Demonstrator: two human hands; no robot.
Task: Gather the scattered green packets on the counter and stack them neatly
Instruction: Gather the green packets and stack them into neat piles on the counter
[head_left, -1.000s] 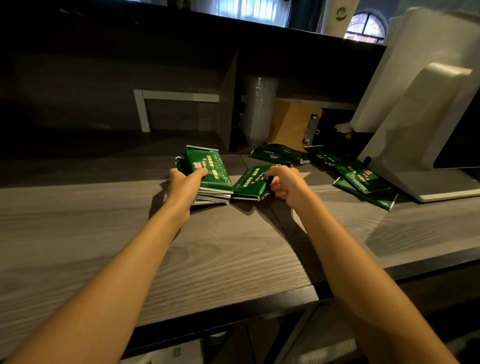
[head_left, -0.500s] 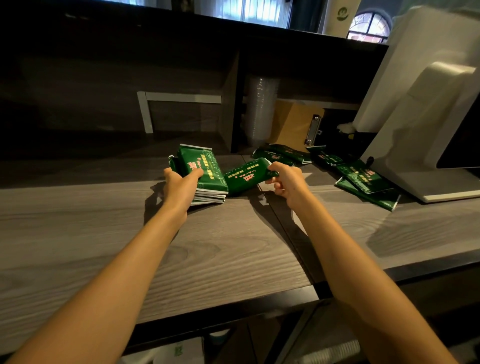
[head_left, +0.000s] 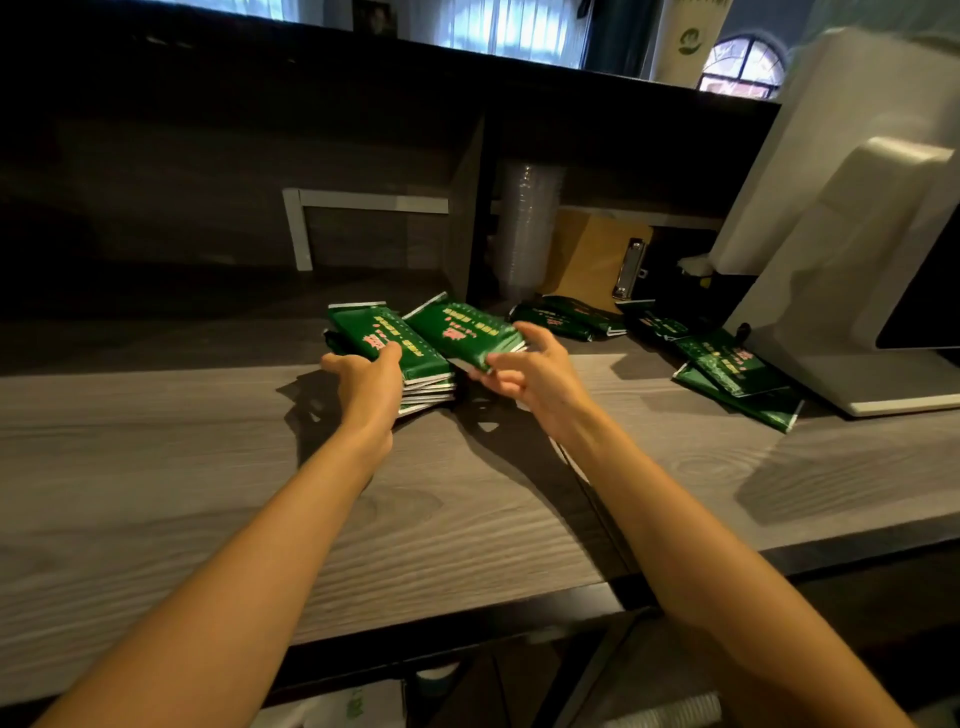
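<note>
You are bracing the stack (head_left: 415, 371) of green packets with your left hand (head_left: 366, 382). Its thumb is lying across the top packet and its fingers (head_left: 332, 361) are curling round the stack's left edge, so the pile sits square on the tabletop (head_left: 182, 467) and should not slide when something lands on it.

Your right hand (head_left: 535, 376) is pinching a single packet (head_left: 460, 330) by its near right corner, fingers clamped on the foil. It is raised off the tabletop and tilted, its lower edge just beside the top of the stack. Gripping the corner leaves most of the packet free to go down flat. The step in hand looks like laying it on top.

More loose packets (head_left: 566, 318) are lying at the back near the clipboard (head_left: 587, 254) and the sleeve of cups (head_left: 527, 223). Another group (head_left: 727, 364) is overlapping at the foot of the white machine (head_left: 857, 234), well apart from the stack. The gathering looks partly done. These wrappers look slick, so square this one's edges before you let go.
</note>
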